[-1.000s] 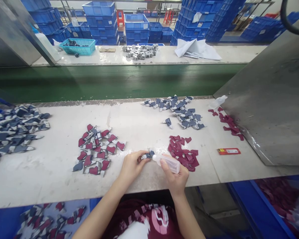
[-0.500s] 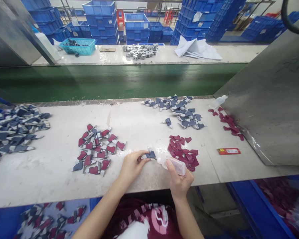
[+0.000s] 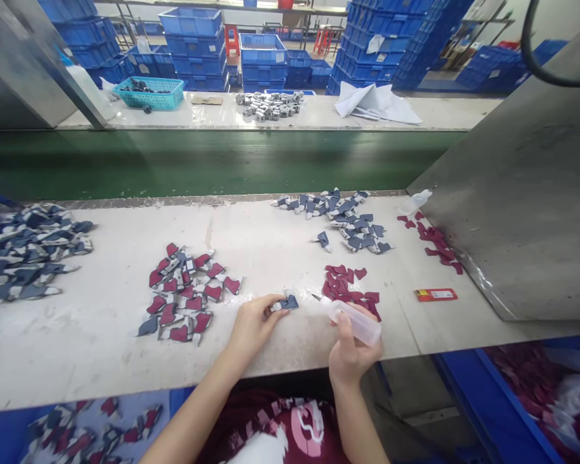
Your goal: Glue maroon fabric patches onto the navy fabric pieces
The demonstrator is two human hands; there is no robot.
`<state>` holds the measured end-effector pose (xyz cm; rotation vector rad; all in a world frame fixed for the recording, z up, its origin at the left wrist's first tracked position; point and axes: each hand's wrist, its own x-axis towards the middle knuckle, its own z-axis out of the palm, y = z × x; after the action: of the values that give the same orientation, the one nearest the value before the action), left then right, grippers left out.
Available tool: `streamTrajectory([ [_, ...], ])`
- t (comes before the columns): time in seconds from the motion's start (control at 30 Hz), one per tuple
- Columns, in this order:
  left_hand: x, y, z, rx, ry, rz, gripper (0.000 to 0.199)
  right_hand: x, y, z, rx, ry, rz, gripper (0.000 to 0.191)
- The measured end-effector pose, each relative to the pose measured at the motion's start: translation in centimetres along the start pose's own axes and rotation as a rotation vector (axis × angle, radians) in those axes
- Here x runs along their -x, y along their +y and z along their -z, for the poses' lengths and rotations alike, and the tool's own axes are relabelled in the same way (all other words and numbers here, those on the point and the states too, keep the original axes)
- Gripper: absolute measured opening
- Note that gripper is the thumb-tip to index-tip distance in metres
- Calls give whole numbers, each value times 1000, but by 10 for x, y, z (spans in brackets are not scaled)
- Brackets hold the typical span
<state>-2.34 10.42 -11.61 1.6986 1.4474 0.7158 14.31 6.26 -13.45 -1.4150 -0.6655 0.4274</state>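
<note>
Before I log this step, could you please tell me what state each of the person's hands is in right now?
Left hand: closed, pinching a small blue-grey piece.
Right hand: closed, gripping a plastic squeeze bottle.

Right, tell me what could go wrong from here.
The thin tip of the plastic squeeze bottle in the right hand sits beside the maroon pieces, so a drip could mark them. The navy piece pinched in the left hand is small and might slip.
</note>
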Motion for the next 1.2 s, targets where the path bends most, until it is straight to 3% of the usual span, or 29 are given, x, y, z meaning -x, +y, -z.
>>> streamTrajectory([
  [0.17, 8, -5, 11, 46, 76, -46, 20, -14, -10, -28, -94, -311, -34, 41],
  [0.33, 24, -17, 27, 45, 190, -99, 22, -14, -10, -64, 77, -525, -64, 49],
  [0.4, 29, -20, 31, 42, 204, -91, 22, -14, -7, -68, 106, -587, -55, 49],
  [0.5, 33, -24, 34, 36, 199, -72, 23, -27, -5, -54, 145, -676, -41, 60],
  [0.57, 34, -24, 34, 39, 188, -66, 23, -45, -4, -37, 232, -652, -25, 57],
  [0.63, 34, -21, 32, 56, 169, -58, 23, -69, -3, -22, 410, -489, 20, 45],
  [0.7, 34, -16, 29, 112, 175, -36, 22, -92, -1, -13, 639, -330, 57, 46],
  [0.83, 35, 1, 23, 294, 213, 30, 25, -116, 6, -18, 835, -322, 29, 37],
  [1.0, 35, 20, 20, 366, 301, 58, 27, -108, 0, -21, 735, -366, -5, 32],
  [1.1, 36, 24, 18, 371, 318, 55, 28, -83, -18, -13, 416, -453, -121, 40],
  [1.2, 35, 26, 15, 364, 324, 28, 28, -48, -38, -7, 120, -609, -227, 36],
])
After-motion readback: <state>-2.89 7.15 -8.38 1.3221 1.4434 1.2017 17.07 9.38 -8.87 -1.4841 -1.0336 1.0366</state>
